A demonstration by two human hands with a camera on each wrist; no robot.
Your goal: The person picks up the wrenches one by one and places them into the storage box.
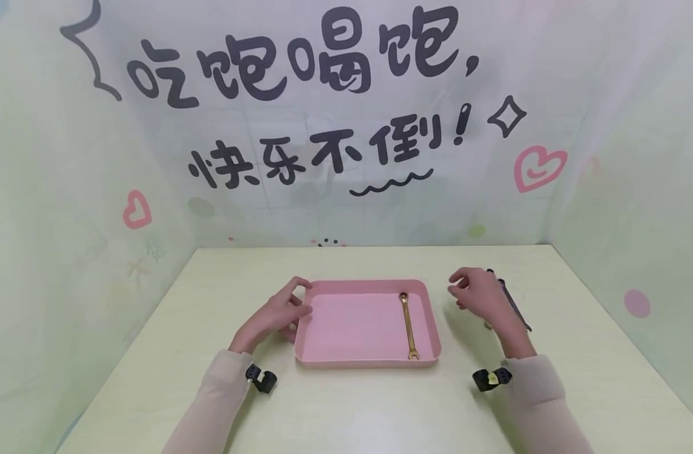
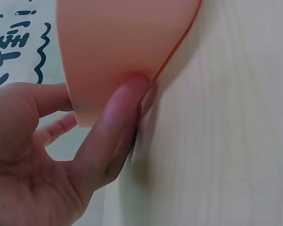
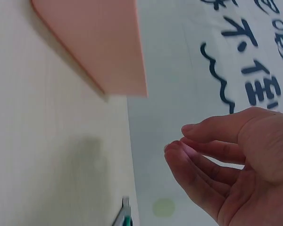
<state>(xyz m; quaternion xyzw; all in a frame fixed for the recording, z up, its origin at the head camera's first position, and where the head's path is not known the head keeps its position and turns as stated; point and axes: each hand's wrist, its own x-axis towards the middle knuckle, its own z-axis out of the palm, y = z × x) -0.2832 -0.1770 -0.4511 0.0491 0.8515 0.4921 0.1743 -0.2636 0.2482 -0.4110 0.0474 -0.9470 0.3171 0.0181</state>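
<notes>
Tools (image 1: 514, 304), dark and wrench-like, slant far-left to near-right on the desk (image 1: 369, 410), just right of the nearer right hand (image 1: 480, 295) — grip empty, loosely curled — while the left hand (image 1: 275, 313) holds the pink tray (image 1: 352, 328), golden combination wrench (image 1: 408, 325) inside.

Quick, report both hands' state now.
Left hand: holding the pink tray by its left side.
Right hand: open, loosely curled, holding nothing.
</notes>
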